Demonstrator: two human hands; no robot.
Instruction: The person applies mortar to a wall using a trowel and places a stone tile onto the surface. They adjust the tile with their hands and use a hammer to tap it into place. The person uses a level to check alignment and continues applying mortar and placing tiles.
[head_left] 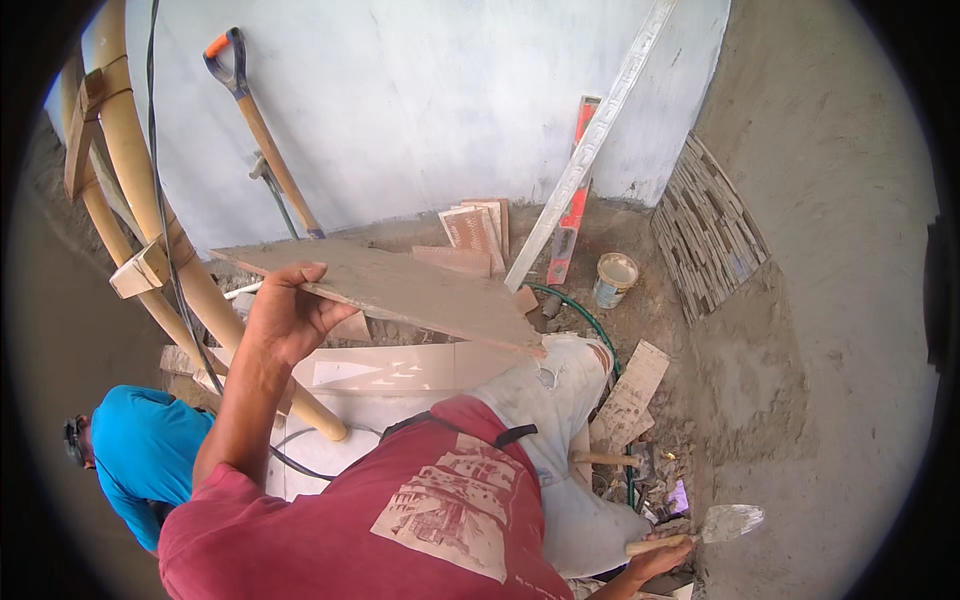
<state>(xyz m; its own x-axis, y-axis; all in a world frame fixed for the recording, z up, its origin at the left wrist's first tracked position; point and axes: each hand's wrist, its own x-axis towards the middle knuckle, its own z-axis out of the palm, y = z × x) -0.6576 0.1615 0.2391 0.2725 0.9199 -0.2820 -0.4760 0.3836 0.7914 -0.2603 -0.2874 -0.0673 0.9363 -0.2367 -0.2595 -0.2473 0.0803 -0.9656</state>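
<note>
Mortar-smeared tile [400, 285] raised aslant, gripped along its near edge by the left hand [288, 318], pinched between thumb and fingers, probably to leave the coated upper face undisturbed. Trowel [733, 522] held low on the right, wooden handle enclosed by the closed right hand [660, 562], blade pointing outward, presumably to keep smeared metal off the trousers [585, 510]. Red level [570, 235] and pale straightedge [590, 150] propped upright by the whitish wall [400, 110], perhaps for ready reach above the rubble [665, 470].

I have the left forearm [243, 405] raised, left hand [283, 318] pinched; my right hand [660, 560] sits low, fingers [679, 549] curled, right forearm [620, 586] at the lower edge.
</note>
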